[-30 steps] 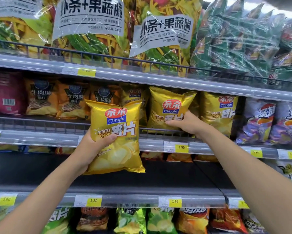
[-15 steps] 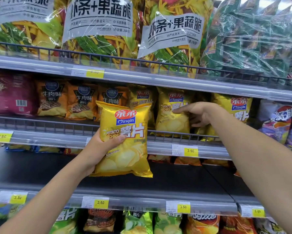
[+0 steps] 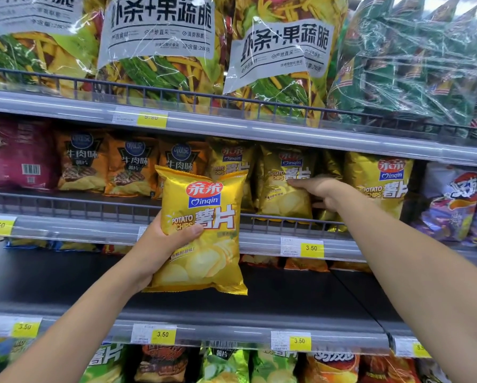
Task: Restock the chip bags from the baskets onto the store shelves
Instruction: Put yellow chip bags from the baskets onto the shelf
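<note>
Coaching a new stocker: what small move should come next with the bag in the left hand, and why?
Probably lift the held bag over the wire rail, next to the matching shelved bag that the right hand presses: the left hand grips it in front of the rail.

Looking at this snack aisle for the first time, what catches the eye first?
A bright yellow chip bag, gripped in the left hand, is held up in front of the middle shelf. The right hand reaches onto that shelf and touches a matching shelved bag. Above, big clear snack bags with white labels crowd the top shelf.
</note>
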A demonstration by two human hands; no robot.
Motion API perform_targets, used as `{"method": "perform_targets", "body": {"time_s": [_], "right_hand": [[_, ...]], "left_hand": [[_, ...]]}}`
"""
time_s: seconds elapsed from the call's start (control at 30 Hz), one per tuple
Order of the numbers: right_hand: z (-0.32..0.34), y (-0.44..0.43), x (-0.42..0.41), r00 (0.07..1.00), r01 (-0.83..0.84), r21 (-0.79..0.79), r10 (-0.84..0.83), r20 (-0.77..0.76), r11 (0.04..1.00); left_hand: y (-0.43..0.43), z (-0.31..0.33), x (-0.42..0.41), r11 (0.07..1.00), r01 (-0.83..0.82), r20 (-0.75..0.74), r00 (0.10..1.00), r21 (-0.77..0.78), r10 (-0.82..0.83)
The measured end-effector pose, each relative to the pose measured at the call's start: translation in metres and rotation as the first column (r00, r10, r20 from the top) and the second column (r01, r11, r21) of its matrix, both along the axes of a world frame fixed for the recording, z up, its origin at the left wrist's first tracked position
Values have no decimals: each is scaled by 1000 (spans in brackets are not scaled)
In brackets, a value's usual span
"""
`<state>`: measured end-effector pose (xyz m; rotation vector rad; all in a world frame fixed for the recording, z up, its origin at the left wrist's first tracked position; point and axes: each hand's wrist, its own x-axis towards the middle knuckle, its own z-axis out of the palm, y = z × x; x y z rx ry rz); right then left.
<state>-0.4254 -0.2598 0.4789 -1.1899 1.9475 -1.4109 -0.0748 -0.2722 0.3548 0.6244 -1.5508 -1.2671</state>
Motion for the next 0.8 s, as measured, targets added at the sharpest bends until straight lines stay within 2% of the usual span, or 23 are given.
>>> {"method": "perform_targets", "body": {"time_s": [0.3, 0.43, 0.57, 0.67, 0.8], "right_hand": [[-2, 7, 6, 994, -64, -67, 58, -88, 996], [-2, 40, 17, 956, 2, -102, -32, -292, 995], [-13, 85, 39, 893, -104, -261, -26, -450, 960], [-29, 114, 51, 894, -265, -276, 128, -430, 924], [-46, 137, 61, 849, -404, -151, 309, -428, 902]], "left_hand": [[7, 0, -2, 1000, -15, -4, 1000, -17, 15], [12, 1, -5, 999, -28, -20, 999, -41, 27], [19, 5, -14, 998, -11, -34, 999, -67, 8], [27, 15, -28, 991, 19, -40, 999, -130, -24], [38, 36, -56, 969, 11, -60, 998, -248, -27]]}}
